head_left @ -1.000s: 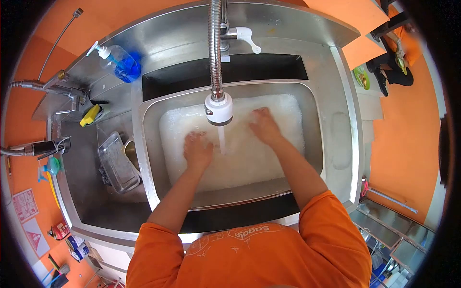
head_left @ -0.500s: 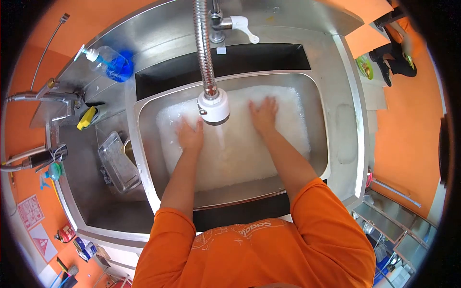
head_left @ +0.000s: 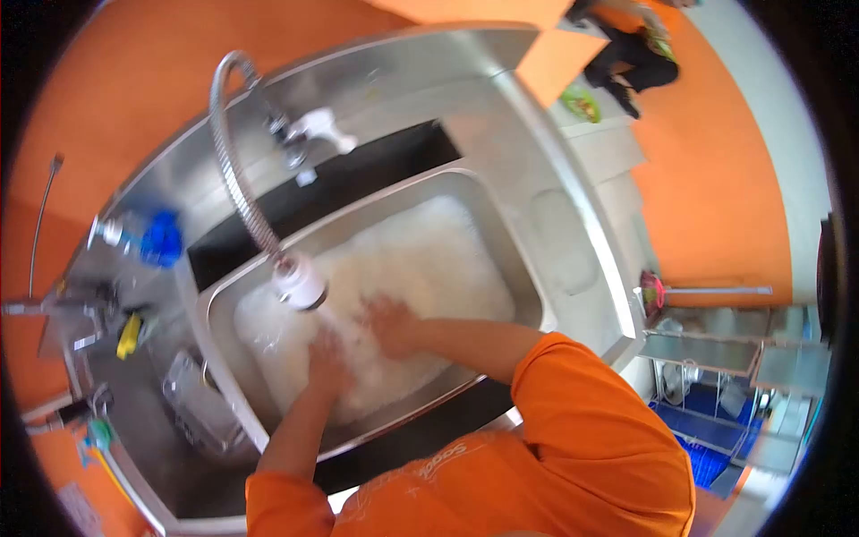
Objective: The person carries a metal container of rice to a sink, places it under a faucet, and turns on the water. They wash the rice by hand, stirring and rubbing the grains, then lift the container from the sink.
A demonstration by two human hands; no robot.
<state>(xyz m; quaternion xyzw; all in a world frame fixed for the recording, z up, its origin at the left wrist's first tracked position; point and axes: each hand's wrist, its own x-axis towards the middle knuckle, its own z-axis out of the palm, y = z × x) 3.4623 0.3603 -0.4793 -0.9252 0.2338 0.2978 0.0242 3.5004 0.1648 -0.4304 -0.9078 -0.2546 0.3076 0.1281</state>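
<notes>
A deep metal tub (head_left: 528, 259) in the sink holds cloudy, whitish contents, too blurred to tell whether rice or only water. My left hand (head_left: 331, 358) dips into them below the white spray head (head_left: 302, 285), its fingers smeared. Just to its right, my right hand (head_left: 390, 324) lies in the contents with fingers spread and nothing seen in it. Water runs from the spray head, which hangs on a flexible metal hose (head_left: 234, 174), down between the hands.
A soap bottle with blue liquid (head_left: 161, 240) stands on the left ledge. The left basin holds a clear plastic container (head_left: 199, 401) and a yellow sponge (head_left: 129, 336). The white tap lever (head_left: 324, 128) is behind the tub. A seated person (head_left: 631, 55) shows at upper right.
The view has turned and shifted. Both hands have come closer together under the spray head; my right hand has moved left and toward me from the tub's far side.
</notes>
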